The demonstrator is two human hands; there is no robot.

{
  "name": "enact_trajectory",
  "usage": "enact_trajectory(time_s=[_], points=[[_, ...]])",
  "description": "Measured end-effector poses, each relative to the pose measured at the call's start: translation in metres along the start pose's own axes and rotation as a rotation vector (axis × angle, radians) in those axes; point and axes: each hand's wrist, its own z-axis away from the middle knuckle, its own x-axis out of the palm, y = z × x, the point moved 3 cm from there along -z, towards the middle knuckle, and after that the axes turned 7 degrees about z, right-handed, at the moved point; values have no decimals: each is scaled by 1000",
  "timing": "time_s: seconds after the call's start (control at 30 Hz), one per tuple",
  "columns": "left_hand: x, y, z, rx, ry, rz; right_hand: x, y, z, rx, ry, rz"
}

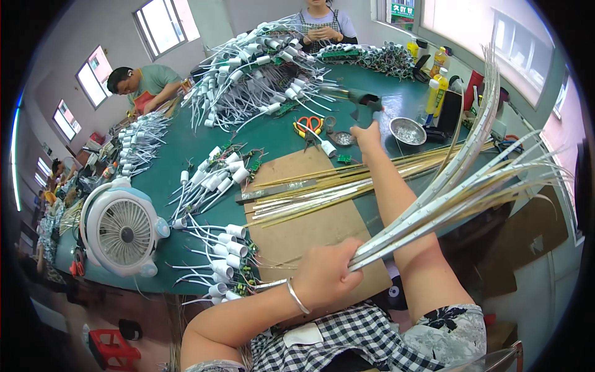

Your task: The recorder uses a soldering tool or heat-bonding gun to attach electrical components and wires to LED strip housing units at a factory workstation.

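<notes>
1. The right hand (365, 133) was stretched far across the green table (186, 146); its fingers faced away, so I cannot tell how far they were open.
2. A green sign (402, 10) hung at the far window; yellow bottles (439, 77) stood at the table's right edge.
3. The left hand (325, 273) was closed around a bundle of long thin strips (458, 192) fanning up to the right, above the cardboard sheet (304, 223).

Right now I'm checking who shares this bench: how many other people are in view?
3. One person sits at the table's far end, one person in green leans over its far left edge, and one is partly visible at far left. Others may be hidden.
</notes>
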Motion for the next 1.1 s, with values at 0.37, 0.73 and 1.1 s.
enact_trajectory(time_s=[0.37, 0.73, 1.1], points=[[-6, -2, 4, 20, -63, 90, 72, 2, -14, -222, 123, 406], [-4, -6, 2, 71, -55, 75, 60, -4, -16, -76, 495, 34], [-8, -4, 8, 81, -73, 92, 78, -15, 17, -79, 364, -345]])
